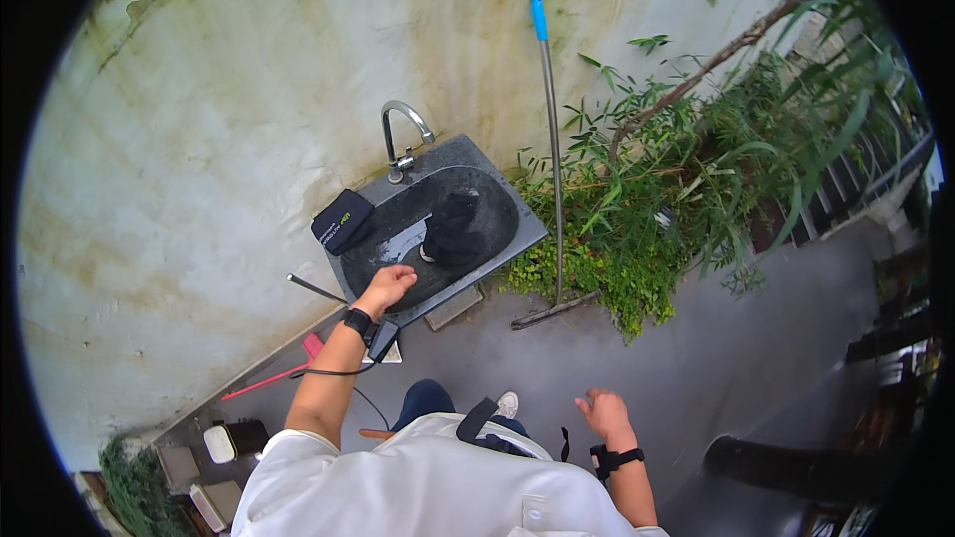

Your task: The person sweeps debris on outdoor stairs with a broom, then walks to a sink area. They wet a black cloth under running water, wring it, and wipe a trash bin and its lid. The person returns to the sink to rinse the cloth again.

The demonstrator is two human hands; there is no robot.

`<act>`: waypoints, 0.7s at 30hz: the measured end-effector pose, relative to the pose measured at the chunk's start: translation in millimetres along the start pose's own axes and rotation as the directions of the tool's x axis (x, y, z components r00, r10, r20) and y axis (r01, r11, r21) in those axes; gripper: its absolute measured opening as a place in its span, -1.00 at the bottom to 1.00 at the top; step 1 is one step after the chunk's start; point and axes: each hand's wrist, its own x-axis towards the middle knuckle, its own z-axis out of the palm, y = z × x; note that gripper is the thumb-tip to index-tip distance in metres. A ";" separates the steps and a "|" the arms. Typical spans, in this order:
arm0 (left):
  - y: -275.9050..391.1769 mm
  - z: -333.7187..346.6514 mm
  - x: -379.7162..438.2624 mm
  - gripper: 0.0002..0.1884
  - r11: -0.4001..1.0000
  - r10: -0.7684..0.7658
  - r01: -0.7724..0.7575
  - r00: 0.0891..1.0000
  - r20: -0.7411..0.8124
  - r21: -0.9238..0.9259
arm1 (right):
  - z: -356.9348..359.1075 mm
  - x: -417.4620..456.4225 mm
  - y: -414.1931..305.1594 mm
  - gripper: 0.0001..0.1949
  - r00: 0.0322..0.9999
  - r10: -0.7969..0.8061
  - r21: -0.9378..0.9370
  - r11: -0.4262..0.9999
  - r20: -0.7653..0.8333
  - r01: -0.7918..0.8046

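Note:
My left hand [388, 287] hovers over the near left part of a dark stone sink [531, 227], fingers loosely curled; whether anything is between them I cannot tell. In the basin, to the right of that hand, lies a bunched black cloth item [453, 233], with a shiny wet patch beside it. A folded dark cloth [343, 222] bearing writing rests on the sink's left corner. Behind the basin rises a chrome gooseneck tap [403, 113]; no flow of water shows from its spout. Away from the sink, my right hand [606, 413] hangs above the floor with its fingers apart, holding nothing.
A floor squeegee [553, 134] with a blue grip leans on the stained wall [246, 112], right of the sink. Leafy plants [634, 201] spread farther right. A red-handled tool [276, 377] and lidded bins [233, 441] stand at the left. Straps and a cable hang about my wrists.

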 end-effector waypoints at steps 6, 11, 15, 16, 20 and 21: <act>49.8 -28.1 68.7 -0.37 0.951 0.282 -0.275 0.959 -0.038 0.141 | -12.5 85.1 -7.7 -0.70 0.985 -0.141 -0.025 0.989 0.102 0.144; 108.0 -52.1 153.2 -0.18 0.821 0.481 -0.440 0.876 -0.024 0.363 | -36.9 139.2 -68.7 -0.70 0.960 -0.234 0.087 0.971 0.157 0.222; 103.2 -65.4 231.8 -0.19 0.794 0.552 -0.490 0.829 -0.091 0.360 | -51.2 182.0 -108.2 -0.68 0.938 -0.314 0.057 0.949 0.145 0.309; 102.8 -68.6 246.5 -0.22 0.829 0.489 -0.447 0.871 -0.048 0.336 | -53.9 192.0 -116.2 -0.67 0.933 -0.326 0.040 0.945 0.155 0.323; 117.1 -54.8 241.1 -0.25 0.835 0.421 -0.435 0.899 0.117 0.338 | -55.8 215.9 -136.5 -0.65 0.925 -0.319 0.072 0.948 0.209 0.311; 111.2 -50.3 234.1 -0.23 0.803 0.453 -0.472 0.880 0.141 0.363 | -56.2 221.2 -142.3 -0.65 0.920 -0.329 0.092 0.944 0.214 0.316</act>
